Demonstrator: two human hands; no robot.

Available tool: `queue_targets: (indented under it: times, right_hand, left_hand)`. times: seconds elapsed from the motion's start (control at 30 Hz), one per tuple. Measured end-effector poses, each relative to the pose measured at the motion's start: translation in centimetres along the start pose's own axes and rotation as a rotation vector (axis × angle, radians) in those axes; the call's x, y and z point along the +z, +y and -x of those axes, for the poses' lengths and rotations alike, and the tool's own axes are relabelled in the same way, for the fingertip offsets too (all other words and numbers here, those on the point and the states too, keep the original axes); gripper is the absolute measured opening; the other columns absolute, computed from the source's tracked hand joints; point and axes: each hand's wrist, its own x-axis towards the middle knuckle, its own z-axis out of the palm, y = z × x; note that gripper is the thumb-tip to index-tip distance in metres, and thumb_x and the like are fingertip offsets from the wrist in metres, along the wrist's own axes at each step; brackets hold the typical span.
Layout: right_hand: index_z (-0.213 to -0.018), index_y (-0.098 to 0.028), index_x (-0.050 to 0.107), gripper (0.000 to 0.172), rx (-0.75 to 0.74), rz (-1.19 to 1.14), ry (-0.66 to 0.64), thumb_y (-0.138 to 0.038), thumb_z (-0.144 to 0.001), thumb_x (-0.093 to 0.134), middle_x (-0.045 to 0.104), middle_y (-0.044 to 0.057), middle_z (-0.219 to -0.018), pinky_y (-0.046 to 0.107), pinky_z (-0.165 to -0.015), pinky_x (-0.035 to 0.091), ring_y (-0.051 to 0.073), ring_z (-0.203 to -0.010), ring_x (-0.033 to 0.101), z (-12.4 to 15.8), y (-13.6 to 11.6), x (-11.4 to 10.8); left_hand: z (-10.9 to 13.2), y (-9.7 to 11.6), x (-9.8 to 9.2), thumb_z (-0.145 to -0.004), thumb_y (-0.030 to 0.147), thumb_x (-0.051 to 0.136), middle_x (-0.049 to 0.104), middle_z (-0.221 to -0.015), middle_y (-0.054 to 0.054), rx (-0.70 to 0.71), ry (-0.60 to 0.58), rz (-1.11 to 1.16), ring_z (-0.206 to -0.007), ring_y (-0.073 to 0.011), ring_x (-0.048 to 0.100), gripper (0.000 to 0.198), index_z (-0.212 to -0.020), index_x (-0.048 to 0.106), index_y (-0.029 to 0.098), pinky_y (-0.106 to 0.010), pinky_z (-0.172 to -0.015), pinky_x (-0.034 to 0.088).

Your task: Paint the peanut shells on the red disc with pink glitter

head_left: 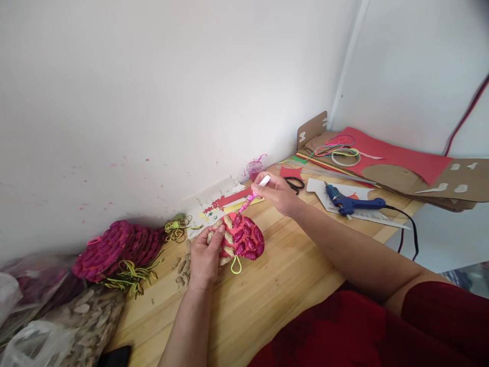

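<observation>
My left hand (205, 255) grips the left edge of a small red disc (244, 238) covered with peanut shells, some plain and some coated in pink glitter; a yellow-green loop hangs from its lower edge. My right hand (278, 192) is closed on a pink glitter tube with a white cap (253, 194), its tip touching the top of the disc. Both hands hover just above the wooden table (267, 295).
A pile of finished pink discs (114, 248) with yellow loops lies at the left, loose peanut shells (182, 269) beside it. A blue glue gun (349, 201), black scissors (295, 183), red paper (393, 153), cardboard pieces and coloured cords sit at the back right.
</observation>
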Motion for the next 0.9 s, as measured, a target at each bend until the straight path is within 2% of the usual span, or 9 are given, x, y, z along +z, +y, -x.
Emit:
queue_targets:
  times: [0.17,0.23,0.37,0.5,0.6,0.67,0.9]
  right_hand:
    - [-0.076,-0.021,0.055,0.052,0.021,0.003,0.000,-0.063,-0.070,0.085,0.053,-0.005,-0.066,0.028,-0.062,0.036,0.011,-0.064,0.045,0.03,-0.03,0.08]
    - [-0.077,-0.021,0.055,0.051,0.005,0.011,0.016,-0.062,-0.070,0.085,0.053,-0.005,-0.066,0.027,-0.062,0.036,0.011,-0.064,0.044,0.03,0.00,0.08]
    - [-0.078,-0.021,0.055,0.048,0.012,0.013,-0.033,-0.060,-0.073,0.083,0.054,-0.004,-0.067,0.028,-0.063,0.037,0.012,-0.065,0.047,0.06,0.05,0.12]
    - [-0.077,-0.022,0.054,0.050,-0.006,0.040,0.019,-0.061,-0.072,0.084,0.052,-0.005,-0.065,0.028,-0.062,0.036,0.012,-0.063,0.044,0.12,-0.12,0.13]
    - [-0.077,-0.022,0.055,0.050,0.002,0.034,-0.007,-0.062,-0.072,0.083,0.053,-0.005,-0.065,0.028,-0.063,0.037,0.012,-0.064,0.045,0.17,-0.21,0.16]
    - [-0.077,-0.021,0.055,0.049,0.017,0.029,-0.038,-0.061,-0.072,0.084,0.054,-0.004,-0.067,0.029,-0.064,0.038,0.012,-0.065,0.047,0.16,-0.18,0.16]
    - [-0.076,-0.021,0.055,0.048,-0.017,0.019,-0.015,-0.060,-0.074,0.083,0.053,-0.005,-0.065,0.028,-0.062,0.037,0.012,-0.063,0.045,0.01,0.02,0.01]
  left_hand:
    - [-0.07,-0.06,-0.02,-0.072,0.052,0.087,0.054,-0.052,0.008,0.008,0.000,0.000,-0.037,-0.0065,0.046,0.045,-0.094,0.068,0.019,-0.015,-0.036,0.038]
    - [-0.08,-0.05,-0.03,-0.072,0.053,0.087,0.055,-0.053,0.008,0.008,0.006,-0.010,-0.037,-0.0064,0.046,0.045,-0.094,0.068,0.019,-0.015,-0.036,0.038]
    - [-0.01,0.03,0.04,-0.071,0.053,0.088,0.059,-0.055,0.007,0.009,0.009,-0.019,-0.040,-0.0079,0.050,0.046,-0.095,0.069,0.019,-0.016,-0.037,0.040]
    - [0.06,0.12,0.09,-0.071,0.052,0.088,0.058,-0.055,0.007,0.020,0.008,-0.006,-0.039,-0.0074,0.048,0.044,-0.092,0.068,0.019,-0.017,-0.038,0.041]
    - [0.02,0.13,0.07,-0.071,0.053,0.088,0.058,-0.055,0.007,0.018,0.009,-0.012,-0.040,-0.0080,0.049,0.045,-0.092,0.068,0.019,-0.017,-0.038,0.042]
    - [-0.04,0.09,0.04,-0.071,0.053,0.088,0.058,-0.055,0.007,0.016,0.004,-0.009,-0.038,-0.0079,0.048,0.045,-0.093,0.068,0.019,-0.018,-0.038,0.041]
    - [-0.05,-0.04,-0.03,-0.073,0.052,0.087,0.059,-0.057,0.006,0.017,0.011,-0.003,-0.040,-0.0073,0.049,0.044,-0.095,0.068,0.019,-0.015,-0.037,0.038]
